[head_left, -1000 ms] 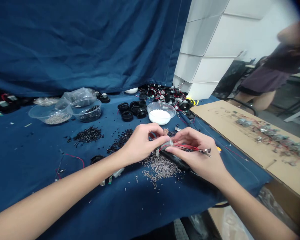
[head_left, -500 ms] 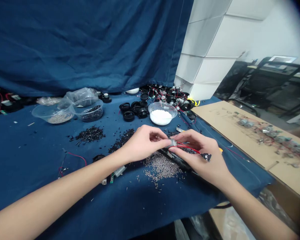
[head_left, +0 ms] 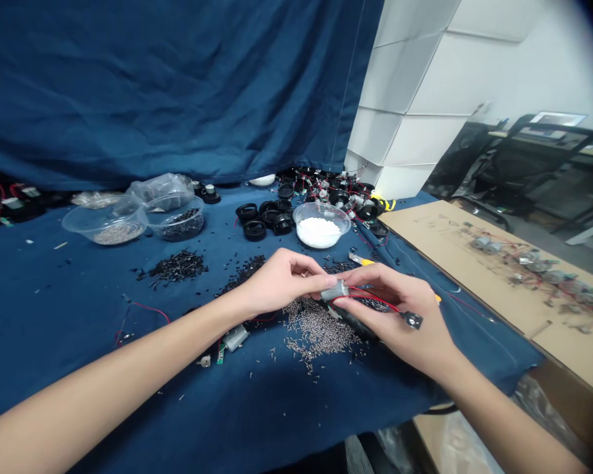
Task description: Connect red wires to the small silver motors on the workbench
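Observation:
A small silver electric motor (head_left: pixel 334 290) is held up over the table between both hands. My left hand (head_left: pixel 286 282) pinches one end of it between thumb and fingers. At the opposite end, my right hand (head_left: pixel 400 303) has thumb and fingers closed on the motor, where red wires (head_left: pixel 375 297) come out. A small black connector-like part (head_left: pixel 414 320) hangs at the wires' end, over the right palm. Beneath the hands lies a heap of small silver screws (head_left: pixel 321 332). A dark object under the right hand is mostly hidden.
Another motor with a green board (head_left: pixel 236 338) lies left of the screws. Behind are a bowl of white granules (head_left: pixel 319 232), black round housings (head_left: pixel 254 229), black screws (head_left: pixel 180 264) and two clear tubs (head_left: pixel 111 230). A yellow cutter (head_left: pixel 362 260) lies behind my right hand; cardboard (head_left: pixel 425 227) stands right.
The motor has turned and come down slightly, and more of its silver body shows between my fingers. The black part on the wires has shifted a little right and down.

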The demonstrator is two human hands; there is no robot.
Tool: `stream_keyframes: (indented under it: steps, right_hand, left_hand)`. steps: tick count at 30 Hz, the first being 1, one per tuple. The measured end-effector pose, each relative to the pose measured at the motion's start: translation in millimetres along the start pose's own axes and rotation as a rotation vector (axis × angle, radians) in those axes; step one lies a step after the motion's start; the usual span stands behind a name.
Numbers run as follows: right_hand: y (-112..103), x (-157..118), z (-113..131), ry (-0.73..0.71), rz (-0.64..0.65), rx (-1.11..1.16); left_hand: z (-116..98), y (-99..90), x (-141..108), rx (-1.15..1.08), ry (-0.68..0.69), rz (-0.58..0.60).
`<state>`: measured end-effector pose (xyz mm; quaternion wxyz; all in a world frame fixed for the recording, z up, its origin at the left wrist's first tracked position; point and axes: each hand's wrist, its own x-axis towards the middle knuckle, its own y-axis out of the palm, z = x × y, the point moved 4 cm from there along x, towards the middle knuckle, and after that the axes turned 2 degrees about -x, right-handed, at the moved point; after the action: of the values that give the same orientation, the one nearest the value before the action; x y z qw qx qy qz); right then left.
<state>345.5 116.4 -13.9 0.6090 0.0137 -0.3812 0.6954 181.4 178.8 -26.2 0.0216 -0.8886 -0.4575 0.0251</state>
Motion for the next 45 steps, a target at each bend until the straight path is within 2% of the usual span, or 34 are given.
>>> stream_keyframes:
  steps: [7,11,15,19,23,27,31,34,40,45]
  right_hand:
    - [1.9,-2.7,15.0,-0.202,-0.056,-0.167]
    - [-2.5,-5.2,14.0,-0.202,-0.116,-0.204]
    - [-6.0,-7.7,12.4,-0.196,-0.13,-0.197]
    - [-4.7,-9.9,13.0,-0.226,-0.112,-0.184]
    - [-3.9,-11.8,17.6,-0.299,-0.112,-0.207]
    - [-2.8,-13.2,24.9,-0.392,-0.107,-0.241]
    - [1.1,-13.7,27.8,-0.416,-0.048,-0.258]
    - [3.1,-15.5,26.2,-0.395,-0.005,-0.232]
    - [4.8,-17.3,21.3,-0.384,-0.013,-0.239]
    - [6.3,-17.0,18.8,-0.399,0.012,-0.224]
  left_hand:
    - [10.2,-1.8,1.6,0.03,-0.051,-0.017]
    - [13.8,-11.2,3.0,0.15,-0.02,-0.063]
    - [0.5,-14.1,-1.6,0.22,0.085,-0.126]
    - [-8.3,0.0,-5.6,0.107,0.069,-0.029]
    - [-2.3,12.6,-9.7,-0.119,-0.097,0.055]
    - [1.8,16.2,-13.4,-0.275,-0.234,0.086]
    - [-0.5,15.2,-12.3,-0.264,-0.256,0.061]
    - [-1.9,16.1,-10.8,-0.21,-0.255,0.099]
    - [0.3,14.3,-8.7,-0.171,-0.273,0.169]
    - [-0.6,8.6,-8.0,-0.135,-0.212,0.143]
